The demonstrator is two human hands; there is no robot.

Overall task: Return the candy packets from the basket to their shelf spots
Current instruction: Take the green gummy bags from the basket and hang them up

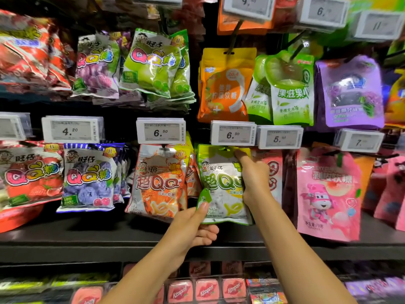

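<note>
A green and silver candy packet [221, 185] hangs at a peg below a 6.50 price tag [232, 134] in the middle of the candy shelf. My left hand [197, 224] pinches its bottom left corner, thumb on the front. My right hand [252, 174] grips the packet's right edge, with the fingers reaching up to its top by the peg. An orange and silver packet [160, 183] of the same brand hangs just to the left. The basket is out of view.
Pink packets [326, 194] hang to the right, purple [89, 178] and red [28, 176] packets to the left. An upper row holds green [155, 62], orange [223, 88] and violet [350, 93] packets. A dark shelf ledge [131, 244] runs below, with small pink tins [207, 289] under it.
</note>
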